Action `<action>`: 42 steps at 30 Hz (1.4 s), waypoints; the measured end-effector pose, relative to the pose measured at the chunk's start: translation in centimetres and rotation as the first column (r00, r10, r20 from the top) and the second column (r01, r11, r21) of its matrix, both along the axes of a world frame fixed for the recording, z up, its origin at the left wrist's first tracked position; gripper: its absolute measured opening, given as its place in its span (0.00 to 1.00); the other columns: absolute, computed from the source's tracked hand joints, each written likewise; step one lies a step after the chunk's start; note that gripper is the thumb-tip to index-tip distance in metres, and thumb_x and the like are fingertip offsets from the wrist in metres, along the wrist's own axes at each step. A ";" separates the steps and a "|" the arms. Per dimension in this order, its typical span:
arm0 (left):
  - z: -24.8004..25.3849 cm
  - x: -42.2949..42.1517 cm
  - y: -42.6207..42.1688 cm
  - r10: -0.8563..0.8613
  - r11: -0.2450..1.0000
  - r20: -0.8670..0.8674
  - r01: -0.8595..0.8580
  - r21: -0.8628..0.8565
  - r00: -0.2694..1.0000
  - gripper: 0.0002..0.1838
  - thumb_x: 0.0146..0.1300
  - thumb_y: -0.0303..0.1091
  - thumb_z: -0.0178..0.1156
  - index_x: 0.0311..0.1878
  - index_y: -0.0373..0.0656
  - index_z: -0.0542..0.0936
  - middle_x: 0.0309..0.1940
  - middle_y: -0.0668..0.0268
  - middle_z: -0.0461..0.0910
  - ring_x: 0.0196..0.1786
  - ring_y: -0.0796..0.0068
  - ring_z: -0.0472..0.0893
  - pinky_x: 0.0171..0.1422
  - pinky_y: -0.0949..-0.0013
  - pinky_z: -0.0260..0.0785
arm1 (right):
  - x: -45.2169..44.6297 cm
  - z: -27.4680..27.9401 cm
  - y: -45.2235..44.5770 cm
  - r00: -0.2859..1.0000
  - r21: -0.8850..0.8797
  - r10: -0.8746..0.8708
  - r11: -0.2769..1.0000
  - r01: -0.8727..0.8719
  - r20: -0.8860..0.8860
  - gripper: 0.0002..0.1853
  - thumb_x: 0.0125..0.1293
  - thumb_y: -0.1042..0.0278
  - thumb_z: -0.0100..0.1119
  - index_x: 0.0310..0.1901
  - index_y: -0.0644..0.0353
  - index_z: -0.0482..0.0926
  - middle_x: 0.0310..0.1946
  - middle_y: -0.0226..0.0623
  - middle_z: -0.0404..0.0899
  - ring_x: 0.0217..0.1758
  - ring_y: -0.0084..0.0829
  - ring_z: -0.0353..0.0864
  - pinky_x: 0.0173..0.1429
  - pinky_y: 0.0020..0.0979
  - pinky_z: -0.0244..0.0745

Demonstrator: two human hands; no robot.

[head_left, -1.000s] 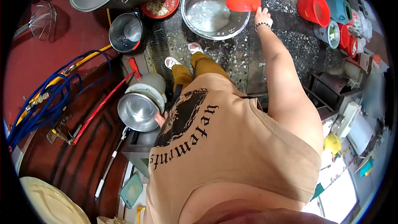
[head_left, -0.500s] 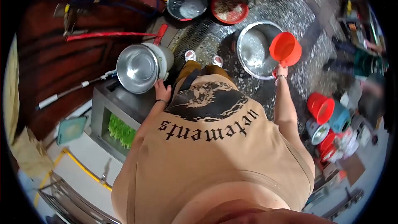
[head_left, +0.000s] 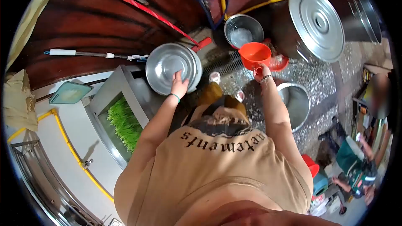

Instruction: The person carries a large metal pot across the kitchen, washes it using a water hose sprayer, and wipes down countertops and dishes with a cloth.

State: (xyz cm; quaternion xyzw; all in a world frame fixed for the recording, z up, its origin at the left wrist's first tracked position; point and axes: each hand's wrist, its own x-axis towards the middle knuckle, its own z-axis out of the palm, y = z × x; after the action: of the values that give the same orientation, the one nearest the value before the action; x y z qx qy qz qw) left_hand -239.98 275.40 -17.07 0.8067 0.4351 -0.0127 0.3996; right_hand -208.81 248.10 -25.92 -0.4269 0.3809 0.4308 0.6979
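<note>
The right hand grips the red dipper by its handle, bowl roughly upright at one o'clock, overlapping the near side of the metal pail in view; the left hand is open, fingers over the metal basin at eleven o'clock, contact unclear; the large pot sits at two; this looks like a dipper-handling step, and moving it calls for a level wrist; its contents cannot be told.

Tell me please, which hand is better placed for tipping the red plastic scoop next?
Probably the right hand: it holds the scoop by its handle. The left hand is over the round silver metal basin, away from the scoop.
</note>
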 end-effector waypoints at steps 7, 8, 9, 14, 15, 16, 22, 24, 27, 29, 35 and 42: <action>9.1 12.8 15.4 0.152 0.987 0.442 -0.108 -0.123 0.884 0.23 0.63 0.35 0.53 0.60 0.37 0.64 0.55 0.54 0.71 0.56 0.67 0.71 0.61 0.67 0.62 | 8.7 -4.8 12.9 0.986 -0.072 -0.164 0.984 0.163 -0.007 0.14 0.60 0.54 0.52 0.34 0.59 0.75 0.24 0.34 0.78 0.22 0.32 0.75 0.23 0.24 0.71; 10.1 15.6 17.2 0.160 0.983 0.530 -0.087 -0.161 0.833 0.24 0.63 0.36 0.54 0.60 0.36 0.64 0.55 0.54 0.70 0.57 0.68 0.71 0.62 0.67 0.62 | 9.7 -5.0 14.1 0.998 -0.141 -0.065 0.988 0.064 -0.002 0.15 0.61 0.53 0.51 0.35 0.57 0.75 0.24 0.34 0.78 0.19 0.30 0.73 0.20 0.23 0.69; 11.3 18.6 18.8 0.182 0.976 0.609 -0.065 -0.208 0.772 0.24 0.63 0.37 0.54 0.60 0.36 0.64 0.56 0.55 0.69 0.58 0.71 0.70 0.63 0.69 0.60 | 10.3 -5.4 14.9 0.999 -0.216 0.034 0.976 -0.035 -0.007 0.16 0.61 0.51 0.49 0.37 0.56 0.75 0.24 0.34 0.78 0.16 0.27 0.70 0.17 0.23 0.66; 17.0 32.1 25.3 0.580 0.734 0.661 0.047 -0.678 0.476 0.37 0.63 0.51 0.49 0.65 0.32 0.51 0.64 0.49 0.55 0.68 0.58 0.54 0.71 0.55 0.41 | 12.2 -7.9 18.4 1.000 -0.333 0.020 0.943 -0.020 -0.005 0.19 0.63 0.44 0.42 0.34 0.50 0.73 0.19 0.32 0.75 0.07 0.20 0.56 0.10 0.23 0.50; 16.0 34.2 28.2 0.695 0.642 0.599 0.034 -0.766 0.398 0.24 0.64 0.50 0.45 0.48 0.36 0.67 0.41 0.56 0.71 0.46 0.63 0.71 0.59 0.55 0.57 | 12.3 -8.2 18.6 0.997 -0.369 0.070 0.927 -0.073 -0.021 0.19 0.63 0.43 0.41 0.32 0.50 0.72 0.18 0.31 0.75 0.06 0.20 0.55 0.10 0.22 0.49; 18.7 34.7 26.4 0.696 0.581 0.615 0.213 -0.786 0.370 0.37 0.54 0.63 0.54 0.59 0.46 0.61 0.56 0.64 0.66 0.55 0.69 0.67 0.62 0.65 0.51 | 12.3 -8.6 18.1 0.992 -0.406 0.120 0.905 -0.126 -0.040 0.20 0.63 0.42 0.40 0.30 0.50 0.71 0.17 0.30 0.74 0.06 0.19 0.54 0.10 0.22 0.48; 20.9 30.1 34.6 0.700 0.385 0.690 0.715 -0.584 0.186 0.15 0.63 0.46 0.41 0.27 0.46 0.64 0.17 0.71 0.60 0.22 0.74 0.63 0.41 0.63 0.60 | 11.1 -10.3 18.0 0.993 -0.289 0.115 0.951 -0.111 -0.003 0.17 0.64 0.47 0.43 0.36 0.48 0.75 0.16 0.26 0.73 0.08 0.19 0.59 0.11 0.20 0.53; 24.9 27.5 29.6 0.735 0.573 0.674 0.463 -0.676 0.075 0.12 0.58 0.40 0.39 0.20 0.51 0.58 0.10 0.77 0.51 0.15 0.80 0.56 0.35 0.67 0.57 | 10.5 -8.1 18.7 0.999 -0.236 -0.049 0.970 0.052 0.016 0.15 0.64 0.50 0.44 0.39 0.48 0.76 0.16 0.27 0.73 0.09 0.20 0.61 0.11 0.19 0.54; 24.4 23.1 26.7 0.736 0.556 0.671 0.482 -0.676 0.093 0.14 0.57 0.37 0.41 0.16 0.52 0.58 0.10 0.75 0.55 0.16 0.80 0.58 0.35 0.69 0.57 | 10.2 -11.4 16.8 0.995 -0.375 0.094 0.924 -0.076 0.029 0.14 0.64 0.51 0.46 0.35 0.49 0.77 0.16 0.28 0.72 0.10 0.21 0.62 0.11 0.20 0.57; 24.1 20.8 24.4 0.639 0.677 0.763 0.397 -0.620 0.102 0.16 0.58 0.37 0.40 0.14 0.53 0.57 0.10 0.75 0.55 0.15 0.80 0.57 0.33 0.70 0.55 | 11.0 -12.4 17.7 0.994 -0.362 0.104 0.927 -0.093 0.011 0.15 0.64 0.51 0.45 0.35 0.51 0.77 0.16 0.29 0.73 0.10 0.23 0.64 0.13 0.21 0.59; 22.9 15.7 16.1 0.329 0.904 0.885 0.161 -0.396 0.330 0.19 0.64 0.41 0.39 0.16 0.51 0.55 0.09 0.74 0.50 0.15 0.80 0.49 0.27 0.72 0.46 | 10.0 -12.5 18.8 0.997 -0.391 0.074 0.918 -0.073 -0.013 0.09 0.59 0.61 0.54 0.34 0.58 0.76 0.26 0.32 0.77 0.20 0.29 0.75 0.22 0.30 0.74; 19.8 8.3 10.3 -0.147 0.866 0.652 0.415 -0.279 0.744 0.11 0.58 0.34 0.46 0.21 0.46 0.64 0.15 0.70 0.61 0.23 0.74 0.62 0.33 0.69 0.57 | 1.2 8.2 22.7 0.787 0.058 0.258 0.936 -0.348 0.561 0.15 0.68 0.60 0.45 0.43 0.63 0.76 0.32 0.34 0.79 0.32 0.24 0.79 0.38 0.25 0.76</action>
State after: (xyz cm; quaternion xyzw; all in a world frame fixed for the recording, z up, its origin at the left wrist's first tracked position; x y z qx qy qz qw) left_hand -231.63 285.72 2.72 0.7225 0.1400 0.0968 0.6700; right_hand -207.63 270.81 -17.70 -0.5304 0.0574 0.4267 0.7303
